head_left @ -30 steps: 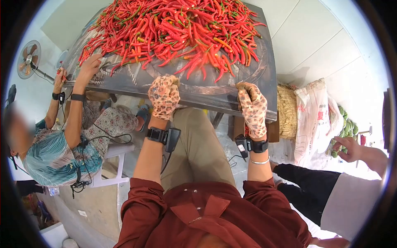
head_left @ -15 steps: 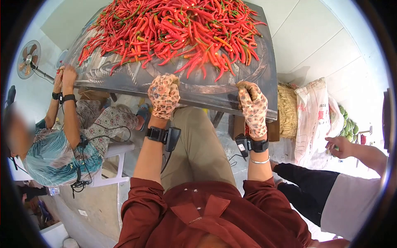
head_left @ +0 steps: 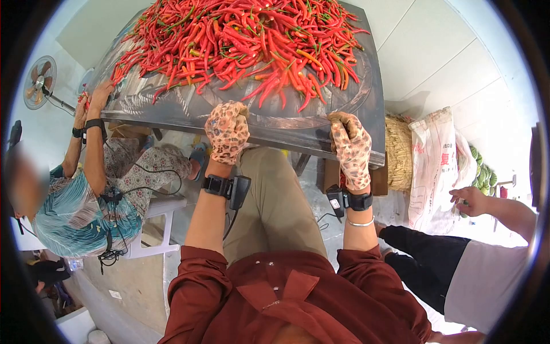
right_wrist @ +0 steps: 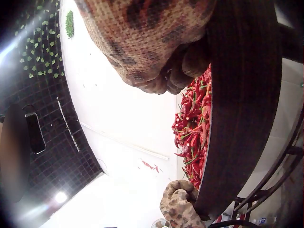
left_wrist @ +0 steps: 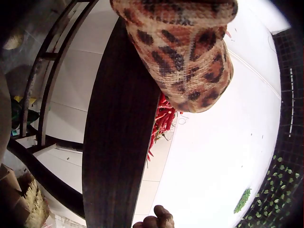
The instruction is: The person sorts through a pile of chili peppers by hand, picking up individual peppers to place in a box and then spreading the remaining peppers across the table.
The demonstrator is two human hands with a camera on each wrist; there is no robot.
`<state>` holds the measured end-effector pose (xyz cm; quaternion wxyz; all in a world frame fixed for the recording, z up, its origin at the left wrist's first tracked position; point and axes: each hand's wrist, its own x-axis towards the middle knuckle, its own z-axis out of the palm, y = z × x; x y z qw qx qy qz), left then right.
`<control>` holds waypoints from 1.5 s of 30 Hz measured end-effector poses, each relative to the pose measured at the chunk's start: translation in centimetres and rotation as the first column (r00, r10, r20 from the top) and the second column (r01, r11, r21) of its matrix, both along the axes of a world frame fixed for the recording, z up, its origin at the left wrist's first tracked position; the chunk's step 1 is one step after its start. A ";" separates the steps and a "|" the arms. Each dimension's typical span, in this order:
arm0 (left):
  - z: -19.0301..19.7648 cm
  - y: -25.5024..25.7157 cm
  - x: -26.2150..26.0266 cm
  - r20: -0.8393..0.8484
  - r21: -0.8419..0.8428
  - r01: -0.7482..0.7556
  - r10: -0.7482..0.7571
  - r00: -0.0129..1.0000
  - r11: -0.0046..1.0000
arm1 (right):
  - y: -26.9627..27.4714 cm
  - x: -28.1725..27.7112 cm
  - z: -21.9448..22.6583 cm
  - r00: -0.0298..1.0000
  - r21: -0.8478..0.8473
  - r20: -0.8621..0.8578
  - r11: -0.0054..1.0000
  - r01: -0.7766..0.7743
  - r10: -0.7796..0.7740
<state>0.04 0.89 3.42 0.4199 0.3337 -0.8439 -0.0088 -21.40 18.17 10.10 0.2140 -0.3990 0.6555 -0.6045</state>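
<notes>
Both hands wear leopard-print gloves. The left hand (head_left: 227, 133) rests at the near edge of the dark table (head_left: 275, 121), its fingers curled in and nothing seen in them. At the table's near right corner lies the right hand (head_left: 350, 150), also with curled fingers and no visible object. In the right wrist view the curled fingers (right_wrist: 183, 69) of the right hand are beside the table edge. Red chillies (head_left: 246, 49), some with green stems, form a wide pile beyond both hands, touching neither. The left wrist view shows the back of the left glove (left_wrist: 183, 57).
A seated person (head_left: 86, 212) in a patterned teal top has both hands by the table's left edge. Another person's arm (head_left: 510, 215) reaches in at the right. Right of the table stand a straw bundle (head_left: 398, 153) and a white sack (head_left: 432, 166); a fan (head_left: 40, 83) is far left.
The seated person's nearer hand came back from the chillies to the table edge, then shifted slightly. The arm at the right moved a little left and down. Both gloved hands stayed in place.
</notes>
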 end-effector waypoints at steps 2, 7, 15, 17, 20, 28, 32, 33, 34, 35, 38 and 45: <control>0.0 0.0 -0.1 -0.009 -0.027 0.000 0.000 1.000 1.000 | 0.0 -0.1 -0.1 1.000 -0.004 -0.010 1.000 0.001 -0.001; 0.3 0.1 -0.1 -0.049 -0.007 0.022 -0.023 0.999 1.000 | 0.0 -0.2 -0.3 1.000 -0.013 -0.016 1.000 -0.004 0.004; 1.0 0.3 -0.2 -0.111 -0.011 0.040 -0.041 0.993 0.999 | -0.1 0.0 -0.1 1.000 -0.003 -0.020 1.000 0.008 -0.008; 1.0 0.3 -0.2 -0.127 0.005 0.054 -0.053 0.990 0.999 | 0.0 0.0 0.0 1.000 -0.011 0.017 1.000 -0.002 0.002; 0.8 0.2 -0.3 -0.118 0.001 0.035 -0.034 0.992 0.999 | -0.1 0.0 -0.2 1.000 -0.020 -0.014 1.000 0.000 -0.001; -0.3 -0.5 -0.2 -0.066 -0.092 0.000 -0.006 0.998 0.996 | -0.1 0.0 -0.1 1.000 -0.006 0.011 1.000 -0.007 0.007; 0.1 -0.2 -0.1 -0.133 0.091 0.049 -0.037 0.990 0.995 | 0.0 0.2 0.1 1.000 -0.011 0.020 1.000 -0.005 0.005; -1.7 -1.2 0.4 -0.042 -0.086 -0.008 0.004 0.999 0.996 | 0.0 0.1 0.1 1.000 -0.011 0.021 1.000 -0.005 0.006; -2.6 -1.8 0.7 0.041 -0.265 -0.048 0.061 0.997 0.963 | 0.0 0.1 0.1 0.999 -0.010 0.029 1.000 -0.012 0.012; -3.6 -2.2 0.9 0.041 -0.265 -0.048 0.061 0.997 0.963 | 0.0 0.1 0.1 0.999 -0.009 0.038 1.000 -0.018 0.018; -4.0 -2.3 0.9 0.058 -0.183 -0.078 0.090 0.994 0.980 | 0.0 0.2 0.3 0.996 -0.009 0.087 1.000 -0.018 0.019; -0.1 -0.2 -0.2 -0.068 -0.014 0.017 -0.018 0.998 1.000 | 0.0 0.3 0.4 0.996 -0.008 0.086 1.000 -0.020 0.020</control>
